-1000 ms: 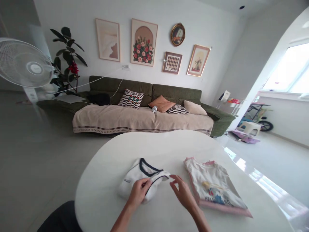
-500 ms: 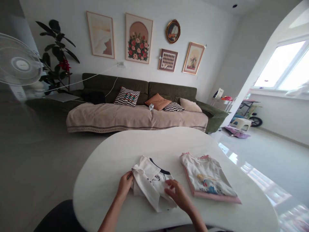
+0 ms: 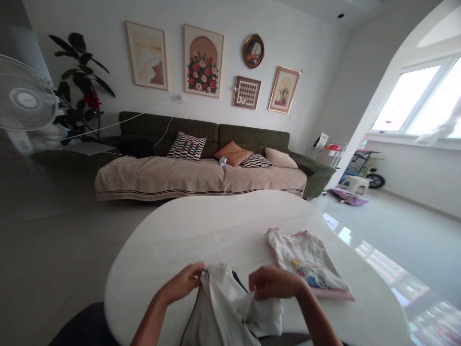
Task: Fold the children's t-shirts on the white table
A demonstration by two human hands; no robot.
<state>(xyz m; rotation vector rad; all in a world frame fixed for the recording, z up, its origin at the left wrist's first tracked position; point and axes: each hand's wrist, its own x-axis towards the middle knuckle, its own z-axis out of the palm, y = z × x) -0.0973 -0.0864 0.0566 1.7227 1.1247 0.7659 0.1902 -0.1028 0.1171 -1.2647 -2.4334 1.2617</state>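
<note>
Pulled up at the near edge of the white table point(image 3: 173, 230), a white shirt with a dark neckband point(image 3: 230, 307) hangs in loose folds between my hands. Its left upper edge is pinched in my left hand point(image 3: 185, 282), fingers closed. My right hand point(image 3: 273, 283) has its fingers curled shut on the cloth near the neckband. Most of the shirt's front print is hidden in the folds. To the right of my right hand lies a folded stack of shirts point(image 3: 308, 257), a white printed one over pink cloth.
Beyond the table stands a green sofa point(image 3: 252, 134) with a beige cover point(image 3: 201, 178) and several cushions. A white fan point(image 3: 27, 98) is at the far left. On the floor at right are a white stool point(image 3: 355, 183) and a purple item point(image 3: 347, 197).
The white shirt, folded flat on the table before, has been lifted and drawn towards me, and it has come unfolded. Both hands moved with it. The stack stayed on the table.
</note>
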